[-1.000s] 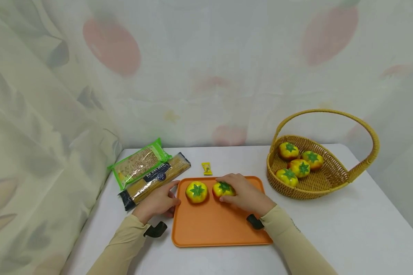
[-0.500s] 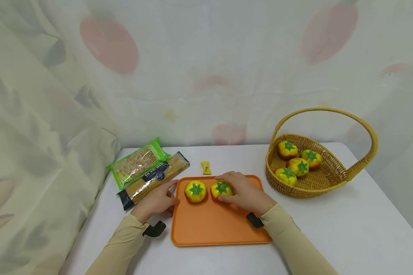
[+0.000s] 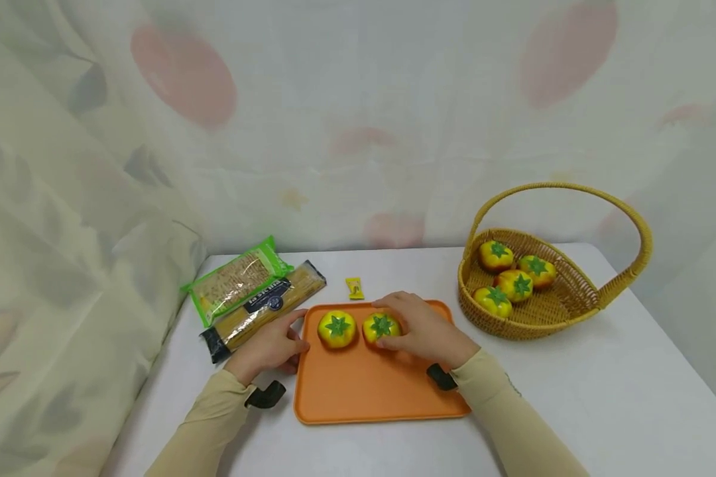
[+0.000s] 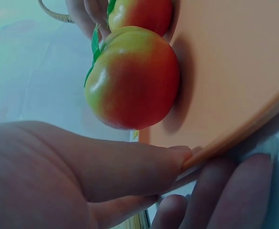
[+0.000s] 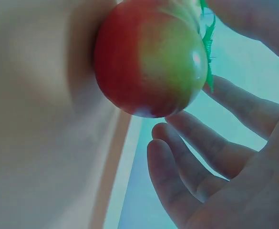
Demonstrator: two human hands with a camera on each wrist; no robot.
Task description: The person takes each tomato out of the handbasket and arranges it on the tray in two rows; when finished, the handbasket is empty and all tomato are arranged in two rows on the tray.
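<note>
My left hand (image 3: pixel 272 346) holds the left rim of the orange tray (image 3: pixel 358 391); in the left wrist view its thumb (image 4: pixel 144 164) lies at the rim, with the fingers below and outside it. On the tray's far part sit two glossy yellow-red tomatoes with green star-shaped leaves. The left tomato (image 3: pixel 337 330) stands apart from both hands. Around the right tomato (image 3: pixel 381 327) my right hand (image 3: pixel 420 329) curves, thumb on the near side and fingers on the far side. In the right wrist view, fingertips (image 5: pixel 177 117) meet this tomato's side.
A wicker basket (image 3: pixel 563 318) with a tall handle, at the right, holds several similar tomatoes (image 3: pixel 516 285). Left of the tray lie a green-edged food packet (image 3: pixel 233 281) and a spaghetti pack (image 3: pixel 268 308). A small yellow wrapped sweet (image 3: pixel 355 288) lies behind the tray.
The whole head view shifts slightly up and left. Both hands keep their places at the tray and the right tomato.
</note>
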